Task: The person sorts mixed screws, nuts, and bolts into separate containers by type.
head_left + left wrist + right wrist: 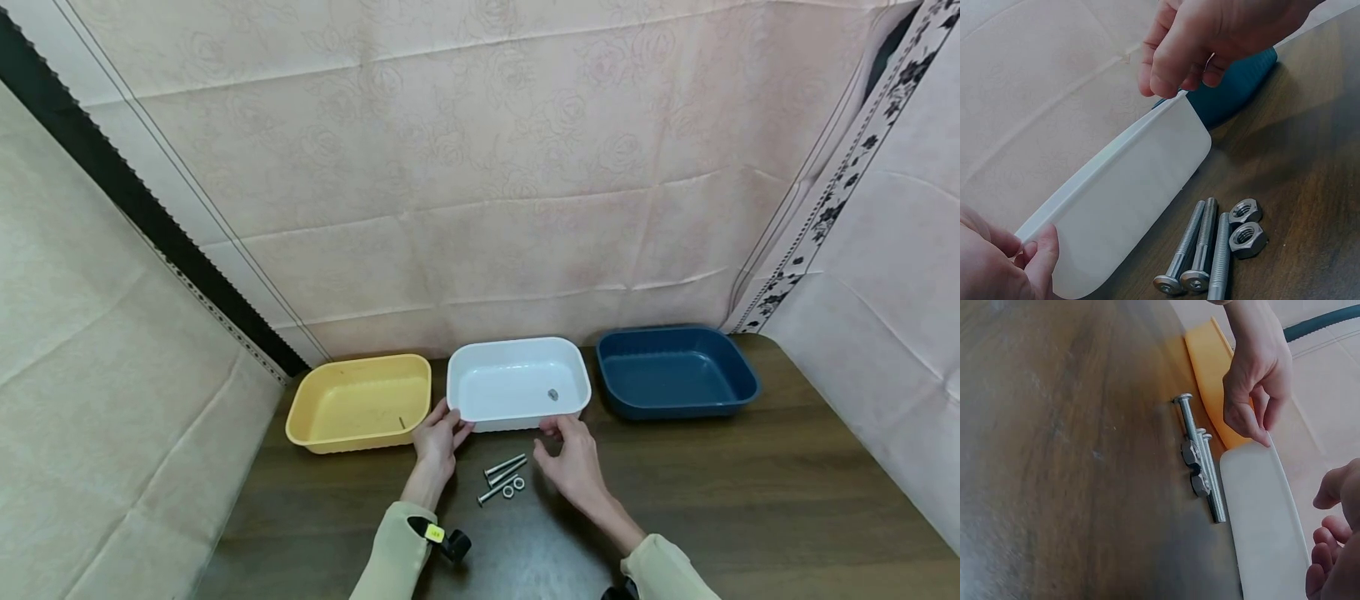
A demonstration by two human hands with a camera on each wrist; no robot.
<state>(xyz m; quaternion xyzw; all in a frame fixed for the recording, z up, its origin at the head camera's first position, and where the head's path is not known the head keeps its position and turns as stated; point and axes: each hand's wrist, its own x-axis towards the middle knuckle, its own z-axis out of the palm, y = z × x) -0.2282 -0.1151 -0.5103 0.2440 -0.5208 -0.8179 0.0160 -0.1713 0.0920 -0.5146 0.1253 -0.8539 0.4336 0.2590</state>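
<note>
A white plastic tray (517, 379) stands in the middle, a small grey nut (552, 394) showing inside it. My left hand (437, 442) pinches the tray's front left corner between thumb and fingers, as the left wrist view also shows. Over the front right rim is my right hand (572, 460), its fingers loosely bent and thumb apart, with nothing visible between them. Three metal bolts (1207, 244) lie on the table in front of the tray, heads toward the left. Two hex nuts (1247, 240) lie beside them.
To the left stands a yellow tray (358, 442) with a small dark, thin piece inside. A blue tray (678, 408) is on the right. Patterned cloth (487, 167) hangs behind and at both sides of the wooden table (750, 500).
</note>
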